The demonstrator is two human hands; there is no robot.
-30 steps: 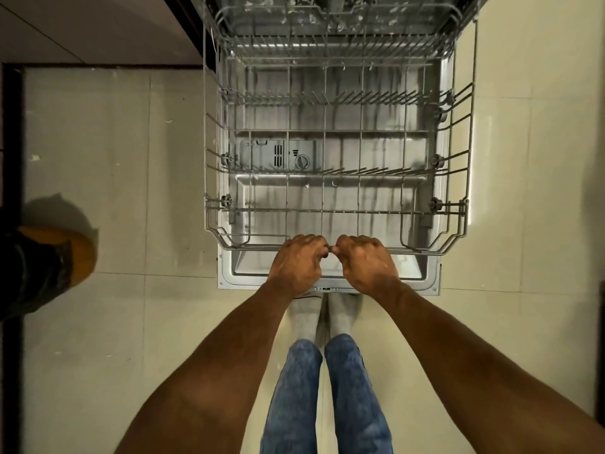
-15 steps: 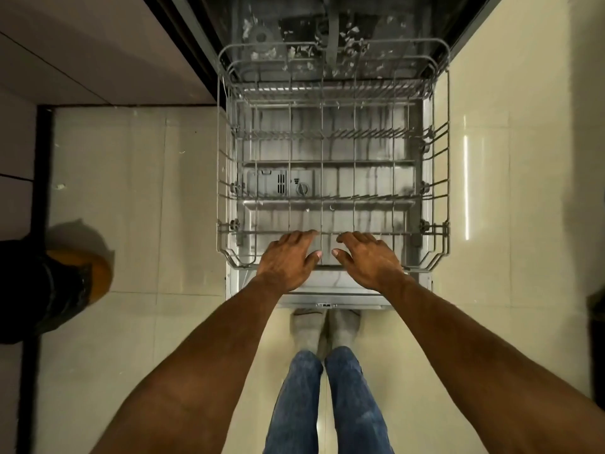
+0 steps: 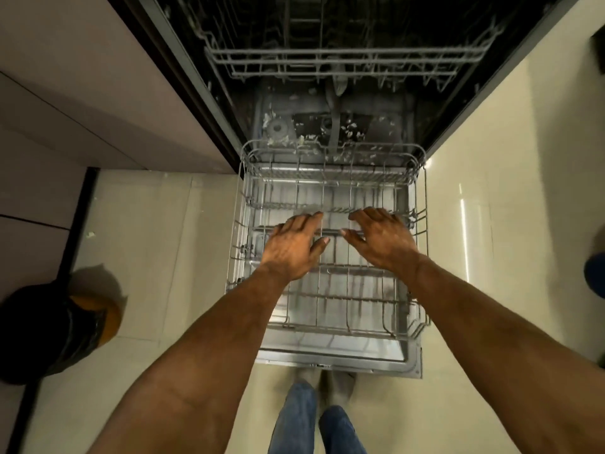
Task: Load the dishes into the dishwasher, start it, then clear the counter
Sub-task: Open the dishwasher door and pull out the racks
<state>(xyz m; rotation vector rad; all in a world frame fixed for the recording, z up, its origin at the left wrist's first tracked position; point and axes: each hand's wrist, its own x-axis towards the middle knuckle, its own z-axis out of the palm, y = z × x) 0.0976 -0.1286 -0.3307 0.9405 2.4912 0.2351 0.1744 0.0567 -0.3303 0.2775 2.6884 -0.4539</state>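
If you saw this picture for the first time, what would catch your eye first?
Two open hands, left hand and right hand, spread above the empty lower rack, pulled out over the open dishwasher door. Behind it, whitish debris speckles the tub floor. A black-bagged bin stands on the left.

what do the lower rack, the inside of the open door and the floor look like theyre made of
Lower rack: thin grey wire in a grid, matte, probably coated metal.
Door inner face: pale grey sheet with a soft streaky sheen and pressed rim, likely stainless steel.
Floor: cream glossy tiles, seen from the grout lines and the bright reflected streak at right; ceramic or similar.
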